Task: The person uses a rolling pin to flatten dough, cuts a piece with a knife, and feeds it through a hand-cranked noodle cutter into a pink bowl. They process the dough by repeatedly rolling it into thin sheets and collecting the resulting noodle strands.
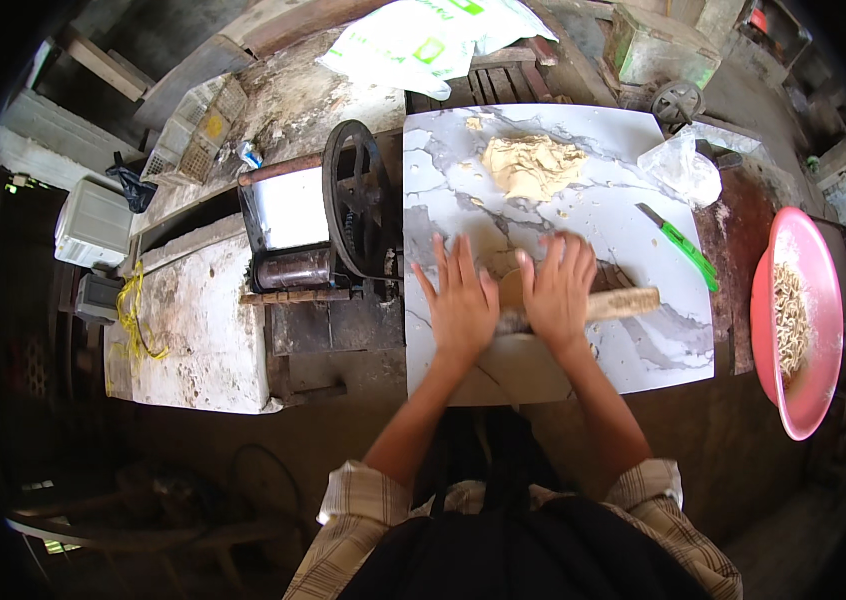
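Note:
Both hands lie palm down on a wooden rolling pin [628,302] near the front of a white marble-patterned board [648,355]. My left hand [463,292] has its fingers stretched forward and spread over the pin's left part. Beside it, my right hand [559,285] rests on the pin with fingers extended and slightly blurred. A tan, flattened piece of dough [511,290] shows between the hands; the rest of it is hidden. Farther back sits a rough, crumbly lump of pale yellow dough [533,167]. To the right lies a green-handled knife [685,250].
A clear plastic bag with white contents [693,180] sits at the board's right edge. Beyond it is a pink basin [828,330] holding pale strips. At left stands a roller machine with a large wheel [335,200]. A white sack [423,45] lies behind the board.

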`<move>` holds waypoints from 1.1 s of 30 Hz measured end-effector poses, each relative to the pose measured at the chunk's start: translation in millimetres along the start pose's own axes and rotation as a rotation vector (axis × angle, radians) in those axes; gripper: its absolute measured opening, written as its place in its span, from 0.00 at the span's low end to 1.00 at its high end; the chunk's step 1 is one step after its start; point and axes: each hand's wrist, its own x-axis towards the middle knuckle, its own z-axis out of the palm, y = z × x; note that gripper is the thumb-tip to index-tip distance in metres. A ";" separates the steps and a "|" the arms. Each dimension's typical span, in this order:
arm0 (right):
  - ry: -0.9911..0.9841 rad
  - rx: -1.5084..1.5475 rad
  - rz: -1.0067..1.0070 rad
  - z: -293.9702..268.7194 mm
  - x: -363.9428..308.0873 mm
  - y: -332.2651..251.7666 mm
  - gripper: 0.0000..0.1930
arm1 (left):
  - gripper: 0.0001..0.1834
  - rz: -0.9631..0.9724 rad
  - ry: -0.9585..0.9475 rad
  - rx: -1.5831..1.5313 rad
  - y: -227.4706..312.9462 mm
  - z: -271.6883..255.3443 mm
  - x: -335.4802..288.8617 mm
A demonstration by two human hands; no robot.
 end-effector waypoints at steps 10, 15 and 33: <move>-0.064 0.135 0.153 -2.4 -26.5 4.1 0.16 | 0.20 0.027 0.041 -0.010 -2.1 0.3 -18.3; -0.227 0.435 -0.054 -47.5 -55.9 20.3 0.21 | 0.25 0.205 -0.002 0.035 7.5 -34.2 -57.8; -0.442 0.406 -0.388 -70.3 -29.5 79.5 0.16 | 0.24 0.313 -0.277 -0.111 -12.1 -54.8 -37.2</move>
